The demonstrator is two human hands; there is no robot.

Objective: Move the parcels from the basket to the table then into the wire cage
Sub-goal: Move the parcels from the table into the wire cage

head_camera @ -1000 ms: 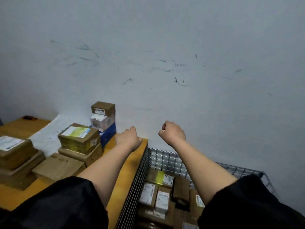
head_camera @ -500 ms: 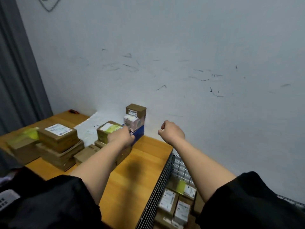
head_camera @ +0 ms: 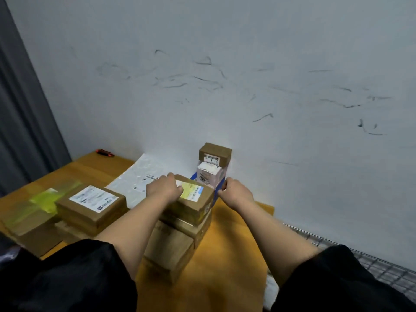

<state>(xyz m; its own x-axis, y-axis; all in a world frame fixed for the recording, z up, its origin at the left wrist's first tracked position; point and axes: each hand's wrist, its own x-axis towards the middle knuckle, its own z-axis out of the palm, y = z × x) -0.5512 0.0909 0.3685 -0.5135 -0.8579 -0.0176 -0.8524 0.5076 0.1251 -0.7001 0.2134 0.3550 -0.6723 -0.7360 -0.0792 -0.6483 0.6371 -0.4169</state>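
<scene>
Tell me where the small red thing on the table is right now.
In the head view, the small red thing lies at the table's far left corner, near the grey curtain, left of the white plastic mailer.

On the desk (head_camera: 236, 255) are about seven brown cardboard parcels; the nearest stack is partly hidden by an arm, so the count is unsure. There is also one white box (head_camera: 208, 176), one blue box (head_camera: 219, 191), one grey plastic mailer (head_camera: 139, 176), one small red object (head_camera: 104, 152), one wire cage (head_camera: 382, 269), and two hands.
</scene>
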